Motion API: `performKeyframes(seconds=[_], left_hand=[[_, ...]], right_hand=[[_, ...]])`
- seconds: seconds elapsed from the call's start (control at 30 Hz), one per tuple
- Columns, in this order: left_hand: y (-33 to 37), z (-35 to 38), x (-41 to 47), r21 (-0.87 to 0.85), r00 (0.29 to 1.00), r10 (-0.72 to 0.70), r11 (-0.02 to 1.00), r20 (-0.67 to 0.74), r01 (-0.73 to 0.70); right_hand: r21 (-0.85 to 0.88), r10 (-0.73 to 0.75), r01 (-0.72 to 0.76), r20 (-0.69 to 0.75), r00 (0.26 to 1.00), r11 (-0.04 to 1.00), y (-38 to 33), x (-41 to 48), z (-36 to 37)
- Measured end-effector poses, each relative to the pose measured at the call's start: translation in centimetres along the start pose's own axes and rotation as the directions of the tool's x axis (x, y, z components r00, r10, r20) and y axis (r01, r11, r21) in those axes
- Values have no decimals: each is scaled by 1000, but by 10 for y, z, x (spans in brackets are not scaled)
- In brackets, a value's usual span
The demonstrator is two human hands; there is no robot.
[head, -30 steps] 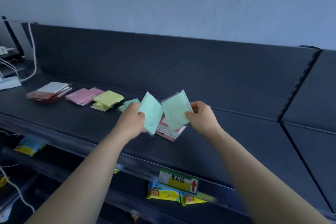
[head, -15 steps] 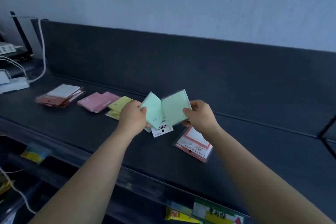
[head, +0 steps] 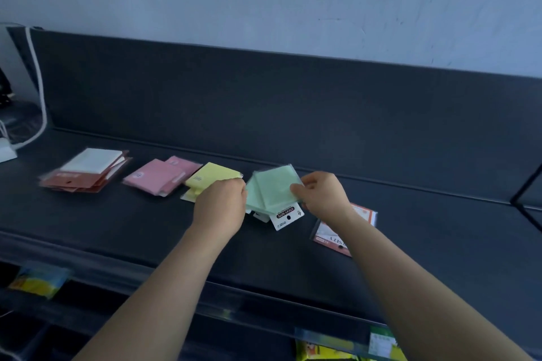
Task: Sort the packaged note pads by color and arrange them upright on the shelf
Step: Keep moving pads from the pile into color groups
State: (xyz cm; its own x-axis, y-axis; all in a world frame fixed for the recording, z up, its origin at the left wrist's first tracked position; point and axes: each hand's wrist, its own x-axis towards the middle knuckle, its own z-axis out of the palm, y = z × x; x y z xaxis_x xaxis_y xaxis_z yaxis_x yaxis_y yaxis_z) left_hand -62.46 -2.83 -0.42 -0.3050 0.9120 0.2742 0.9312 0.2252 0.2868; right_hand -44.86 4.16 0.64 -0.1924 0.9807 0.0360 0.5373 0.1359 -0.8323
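A fanned bundle of green note pads (head: pixel 274 190) is held at the middle of the shelf (head: pixel 146 231). It is gripped at its left edge by the left hand (head: pixel 218 208) and pinched at its right edge by the right hand (head: pixel 322 199). Toward the shelf's left end, yellow pads (head: pixel 212 177), pink pads (head: pixel 159 179) and a red-and-white pile (head: pixel 85 173) are laid flat in a row.
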Motion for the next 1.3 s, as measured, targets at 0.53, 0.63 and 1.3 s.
performKeyframes(seconds=[0.53, 0.63, 1.3], left_hand=[[17, -7, -13, -45, 944, 250, 963, -214, -265], [38, -1, -17, -72, 919, 320, 936, -229, -344], [286, 44, -101, -169, 794, 575, 778, -197, -605]], right_hand=[[-536, -230, 118, -148, 962, 836, 4, -36, -11], [-590, -242, 102, -165, 956, 801, 17, -51, -29], [-659, -123, -175, -380, 917, 732, 154, -165, -251]])
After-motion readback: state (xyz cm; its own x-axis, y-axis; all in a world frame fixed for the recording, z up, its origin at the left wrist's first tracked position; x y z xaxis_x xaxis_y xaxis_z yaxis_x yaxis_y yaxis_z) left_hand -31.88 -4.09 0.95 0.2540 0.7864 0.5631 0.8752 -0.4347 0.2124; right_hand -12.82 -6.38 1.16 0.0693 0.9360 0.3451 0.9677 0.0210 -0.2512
